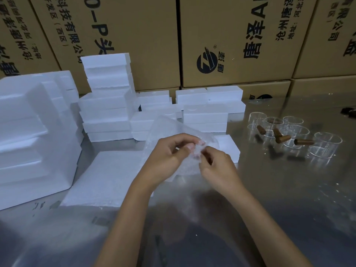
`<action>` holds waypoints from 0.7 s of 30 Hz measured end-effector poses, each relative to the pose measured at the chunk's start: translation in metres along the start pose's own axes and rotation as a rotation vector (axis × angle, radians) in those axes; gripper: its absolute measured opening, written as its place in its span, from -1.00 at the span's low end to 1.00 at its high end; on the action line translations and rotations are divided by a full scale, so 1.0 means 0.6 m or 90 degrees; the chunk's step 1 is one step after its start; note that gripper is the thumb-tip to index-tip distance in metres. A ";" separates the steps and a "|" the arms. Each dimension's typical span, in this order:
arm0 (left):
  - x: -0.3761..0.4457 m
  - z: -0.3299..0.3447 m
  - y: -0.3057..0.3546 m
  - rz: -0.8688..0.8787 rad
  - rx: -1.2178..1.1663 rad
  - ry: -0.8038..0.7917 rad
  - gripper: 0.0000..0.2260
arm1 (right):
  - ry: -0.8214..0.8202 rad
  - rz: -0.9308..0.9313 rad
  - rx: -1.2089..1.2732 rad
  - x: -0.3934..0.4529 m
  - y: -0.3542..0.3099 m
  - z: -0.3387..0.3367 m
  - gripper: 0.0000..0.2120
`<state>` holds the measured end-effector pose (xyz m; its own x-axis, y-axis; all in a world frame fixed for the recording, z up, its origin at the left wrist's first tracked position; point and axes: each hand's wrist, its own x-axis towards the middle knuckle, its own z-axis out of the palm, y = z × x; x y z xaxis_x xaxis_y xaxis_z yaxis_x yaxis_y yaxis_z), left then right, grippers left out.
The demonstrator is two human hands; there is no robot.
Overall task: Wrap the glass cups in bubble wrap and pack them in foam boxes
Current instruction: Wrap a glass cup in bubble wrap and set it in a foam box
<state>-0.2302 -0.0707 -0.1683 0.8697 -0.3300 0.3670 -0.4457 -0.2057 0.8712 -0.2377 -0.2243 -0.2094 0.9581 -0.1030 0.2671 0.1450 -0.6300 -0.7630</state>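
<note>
A clear sheet of bubble wrap (165, 128) is lifted above the table, in front of the foam boxes. My left hand (169, 157) pinches its corner between thumb and fingers. My right hand (215, 166) pinches the same corner just to the right. Several glass cups (325, 147) with brown wooden handles stand unwrapped on the right of the metal table (289, 199). A flat pile of bubble wrap sheets (107, 180) lies under my left forearm. A small open foam box (229, 145) sits just behind my right hand.
Stacks of white foam boxes (107, 105) fill the middle back, with more (206, 116) to their right. A large foam block (32, 135) stands at the left. Cardboard cartons (231, 35) wall off the back. A dark object (348, 111) lies at the far right edge.
</note>
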 end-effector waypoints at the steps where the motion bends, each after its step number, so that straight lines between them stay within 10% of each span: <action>1: -0.001 0.006 0.003 0.004 -0.009 -0.030 -0.80 | 0.008 -0.022 -0.040 -0.003 0.001 0.004 -0.72; 4: -0.002 0.022 0.011 0.002 -0.053 0.001 -0.78 | 0.001 0.010 0.085 0.001 0.007 0.002 -0.73; 10: 0.008 -0.005 -0.008 0.056 0.105 0.527 -0.79 | -0.076 0.139 0.342 0.015 0.009 -0.026 -0.80; 16: 0.014 -0.032 -0.050 -0.235 -0.075 0.250 -0.44 | -0.146 0.145 0.347 0.014 0.004 -0.024 -0.76; 21: 0.016 -0.001 -0.061 -0.266 -0.261 0.113 -0.38 | -0.168 0.194 0.527 0.008 0.002 -0.015 -0.71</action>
<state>-0.2056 -0.0657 -0.1965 0.9911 -0.1325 -0.0152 0.0284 0.0981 0.9948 -0.2355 -0.2326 -0.2035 0.9944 0.0698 -0.0794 -0.0896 0.1585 -0.9833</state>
